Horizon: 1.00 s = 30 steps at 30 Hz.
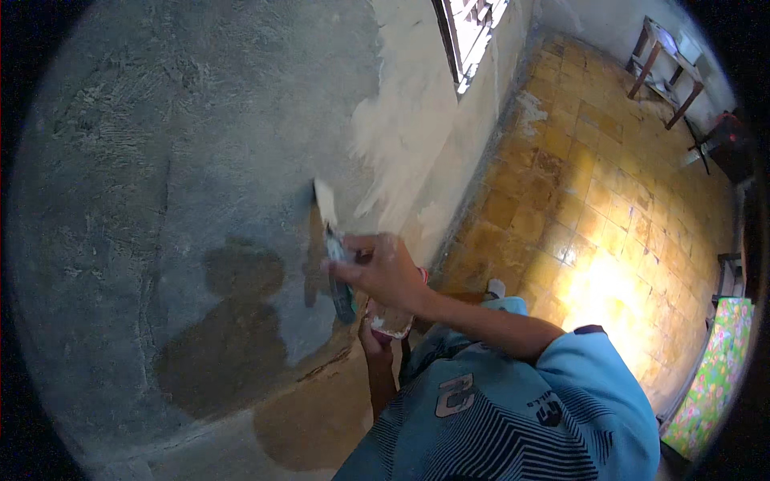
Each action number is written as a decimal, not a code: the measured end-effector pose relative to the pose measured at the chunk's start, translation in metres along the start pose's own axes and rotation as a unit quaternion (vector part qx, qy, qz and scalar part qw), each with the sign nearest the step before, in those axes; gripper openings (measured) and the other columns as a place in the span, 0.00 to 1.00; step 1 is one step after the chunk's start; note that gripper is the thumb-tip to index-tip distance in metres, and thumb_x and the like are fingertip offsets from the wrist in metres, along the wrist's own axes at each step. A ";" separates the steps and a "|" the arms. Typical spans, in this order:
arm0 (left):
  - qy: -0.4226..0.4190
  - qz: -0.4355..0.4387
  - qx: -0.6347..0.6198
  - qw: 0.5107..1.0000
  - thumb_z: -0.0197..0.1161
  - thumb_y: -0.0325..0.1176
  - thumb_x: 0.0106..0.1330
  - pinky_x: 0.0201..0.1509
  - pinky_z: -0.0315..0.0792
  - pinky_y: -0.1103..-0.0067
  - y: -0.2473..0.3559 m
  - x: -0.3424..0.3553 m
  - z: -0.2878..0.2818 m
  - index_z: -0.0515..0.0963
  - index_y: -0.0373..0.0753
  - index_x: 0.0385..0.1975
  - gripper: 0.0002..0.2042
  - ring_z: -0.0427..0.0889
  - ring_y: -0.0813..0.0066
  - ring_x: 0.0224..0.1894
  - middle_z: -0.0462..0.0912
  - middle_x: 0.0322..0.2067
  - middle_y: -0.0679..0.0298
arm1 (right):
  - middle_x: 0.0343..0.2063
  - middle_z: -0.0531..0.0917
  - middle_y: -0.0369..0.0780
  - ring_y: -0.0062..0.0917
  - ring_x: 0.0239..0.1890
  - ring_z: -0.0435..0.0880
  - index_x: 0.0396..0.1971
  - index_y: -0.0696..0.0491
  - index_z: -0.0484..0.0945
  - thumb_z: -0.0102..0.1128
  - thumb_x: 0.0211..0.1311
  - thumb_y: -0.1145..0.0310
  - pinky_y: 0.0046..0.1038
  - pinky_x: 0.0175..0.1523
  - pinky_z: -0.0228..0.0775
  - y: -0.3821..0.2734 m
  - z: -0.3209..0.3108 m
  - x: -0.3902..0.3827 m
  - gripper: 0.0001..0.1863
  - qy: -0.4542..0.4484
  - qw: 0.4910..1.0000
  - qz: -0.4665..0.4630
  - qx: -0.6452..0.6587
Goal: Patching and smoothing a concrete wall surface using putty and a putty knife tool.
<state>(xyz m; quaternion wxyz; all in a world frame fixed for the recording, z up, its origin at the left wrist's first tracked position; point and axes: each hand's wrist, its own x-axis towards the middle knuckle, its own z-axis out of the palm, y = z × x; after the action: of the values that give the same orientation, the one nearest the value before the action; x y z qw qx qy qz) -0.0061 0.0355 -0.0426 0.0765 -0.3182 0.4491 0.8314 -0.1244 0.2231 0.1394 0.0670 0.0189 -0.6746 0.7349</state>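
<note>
My right hand (pixel 383 268) is closed around a putty knife (pixel 325 204). The blade, smeared with pale putty, points up at the grey wall (pixel 233 152). Whether it touches the surface I cannot tell. Below the fist the knife's dark handle sticks out. Lower down, my left hand (pixel 374 343) grips a small reddish tub (pixel 393 321) with whitish putty in it; my right forearm partly covers this area. To the right of the blade lies a patch of cream putty (pixel 409 128) with a ragged edge over the grey plaster.
A barred window (pixel 472 36) opens in the wall at the top. Yellow tiled floor (pixel 573 172) stretches off to the right, with a bright sun patch. A wooden table (pixel 670 68) stands at the far right, and a flowered green cloth (pixel 710 381) hangs nearer.
</note>
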 end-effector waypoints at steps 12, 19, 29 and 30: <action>-0.003 0.022 0.052 0.998 0.55 0.41 0.65 0.40 0.78 0.71 0.004 -0.019 0.014 0.74 0.36 0.48 0.17 0.82 0.67 0.43 0.80 0.43 0.60 | 0.21 0.83 0.38 0.16 0.24 0.81 0.34 0.63 0.84 0.66 0.58 0.58 0.22 0.32 0.75 0.033 -0.104 0.133 0.20 0.111 0.991 0.000 -0.074; 0.032 0.028 0.064 0.997 0.54 0.43 0.66 0.39 0.77 0.71 0.004 -0.017 0.003 0.73 0.37 0.50 0.18 0.81 0.66 0.44 0.79 0.45 0.60 | 0.22 0.84 0.39 0.16 0.23 0.79 0.37 0.62 0.83 0.69 0.51 0.64 0.25 0.29 0.72 -0.007 0.008 -0.023 0.18 -0.001 0.997 0.006 0.075; -0.024 0.001 0.036 0.999 0.56 0.43 0.66 0.49 0.75 0.68 0.003 -0.017 0.012 0.72 0.36 0.52 0.20 0.78 0.65 0.50 0.77 0.48 0.59 | 0.17 0.82 0.44 0.20 0.20 0.80 0.29 0.62 0.83 0.65 0.55 0.55 0.28 0.27 0.72 0.030 -0.063 0.091 0.21 0.100 0.989 0.016 -0.111; -0.027 -0.003 0.050 0.998 0.56 0.43 0.65 0.50 0.75 0.68 0.001 -0.016 0.009 0.72 0.36 0.53 0.21 0.79 0.65 0.50 0.77 0.48 0.59 | 0.19 0.83 0.42 0.17 0.22 0.79 0.30 0.62 0.83 0.66 0.56 0.56 0.27 0.28 0.72 0.028 -0.040 0.073 0.20 0.066 0.992 0.031 -0.102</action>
<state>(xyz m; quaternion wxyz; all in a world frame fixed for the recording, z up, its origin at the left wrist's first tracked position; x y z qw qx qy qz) 0.0021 0.0442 -0.0287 0.1068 -0.2927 0.4865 0.8162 -0.1972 0.2663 0.1164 0.0906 -0.0575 -0.7402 0.6638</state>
